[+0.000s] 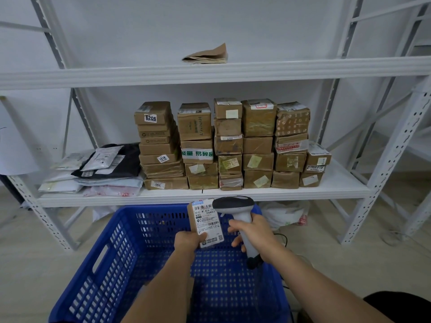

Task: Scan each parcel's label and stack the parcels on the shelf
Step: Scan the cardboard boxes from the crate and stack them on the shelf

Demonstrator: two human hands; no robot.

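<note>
My left hand grips the lower end of a small brown parcel, held upright with its white barcode label facing me. My right hand grips the handle of a grey and white barcode scanner. The scanner's dark head sits right beside the parcel's upper right corner. Both are held above a blue plastic crate in front of the white shelf. On that shelf stand several stacks of brown cardboard parcels.
Flat mailer bags in white, grey and black lie piled on the shelf's left part. Folded brown paper lies on the upper shelf. White plastic bags sit on the floor under the shelf. Perforated metal uprights frame the rack.
</note>
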